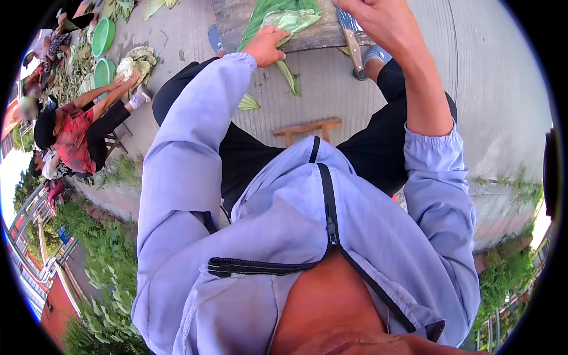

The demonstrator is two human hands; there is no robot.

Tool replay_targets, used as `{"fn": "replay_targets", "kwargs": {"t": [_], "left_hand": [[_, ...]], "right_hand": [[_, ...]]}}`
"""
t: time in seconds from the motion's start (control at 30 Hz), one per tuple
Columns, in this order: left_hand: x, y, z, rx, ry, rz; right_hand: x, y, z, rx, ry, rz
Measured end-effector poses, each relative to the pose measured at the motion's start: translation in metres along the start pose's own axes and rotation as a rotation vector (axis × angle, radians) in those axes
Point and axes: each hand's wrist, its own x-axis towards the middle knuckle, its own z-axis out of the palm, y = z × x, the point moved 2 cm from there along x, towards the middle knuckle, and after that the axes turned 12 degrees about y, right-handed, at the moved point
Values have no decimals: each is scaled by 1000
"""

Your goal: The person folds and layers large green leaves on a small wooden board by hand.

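My left hand (266, 46) is on a bundle of large green leaves (290, 21) with pale undersides, its fingers closed over the near edge. The leaves lie on a worn wooden board (322, 40). My right hand (378, 21) is raised above the board's right side. Its fingertips run past the top edge of the view, so whether they hold anything is hidden. Below it a knife (354, 52) with a wooden handle lies at the board's right edge, its blade pointing away from me and its handle overhanging. My right hand is off that handle.
A small wooden stool (307, 127) stands between my legs. Leaf scraps (289, 78) lie on the concrete (485, 89). To the left, a seated person (74, 133) handles a pale leafy heap (137, 62) beside green basins (103, 36). More people and leaf piles are farther back.
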Motion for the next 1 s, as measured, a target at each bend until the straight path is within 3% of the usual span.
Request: {"fn": "replay_targets", "kwargs": {"t": [0.07, 0.17, 0.27, 0.47, 0.8, 0.9, 1.0], "left_hand": [[4, -3, -1, -14, -25, -18], [6, 6, -2, 15, 43, -56], [1, 17, 9, 80, 255, -73], [10, 14, 29, 56, 424, -238], [13, 11, 25, 56, 465, -184], [13, 13, 24, 48, 467, -198], [9, 15, 21, 24, 447, -205]], "right_hand": [[-3, 3, -4, -21, 19, 6], [-4, 18, -2, -151, 34, -149], [-7, 21, -5, -184, 37, -149], [-11, 25, -10, -200, 56, -150], [-6, 24, 10, -247, -123, 1], [-17, 44, 35, -346, -34, -182], [-19, 47, 48, -392, -152, -174]]}}
